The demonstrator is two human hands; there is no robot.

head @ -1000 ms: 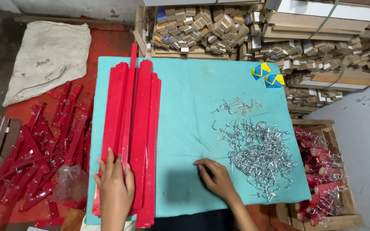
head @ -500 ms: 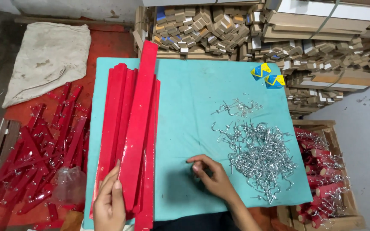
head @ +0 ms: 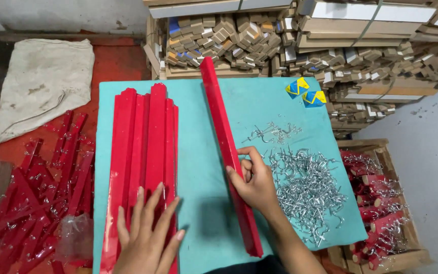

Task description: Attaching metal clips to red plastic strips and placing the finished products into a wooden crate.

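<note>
Resting nearest the viewer, the left hand [head: 145, 236] lies flat with fingers spread wide on the near end of the stack of red strips [head: 143, 167], gripping nothing. This stack lies lengthwise on the left part of the teal mat [head: 198, 152], which serves as the landmark here. The right hand [head: 254, 180] sits at the middle of the mat, its fingers curled around a single red strip [head: 226, 147]; the thumb presses the strip's left face. That strip runs diagonally across the mat, its near end close to the mat's near edge, its far end reaching past the mat's far edge. It lies apart from the stack. Just right of the right hand, on the mat's right part, a heap of small silver metal hooks [head: 305, 187] spreads out, with a smaller cluster of hooks [head: 272, 133] beyond it. Two small blue-and-yellow objects [head: 306, 92] sit at the mat's far right corner. Left of the mat, loose red pieces [head: 31, 198] with hooks attached lie on a red surface, and a pale cloth sack [head: 41, 83] lies beyond them. Right of the mat, a wooden crate [head: 381, 203] holds more red pieces. Beyond the mat's far edge, stacks of small wooden blocks [head: 219, 35] are piled.
</note>
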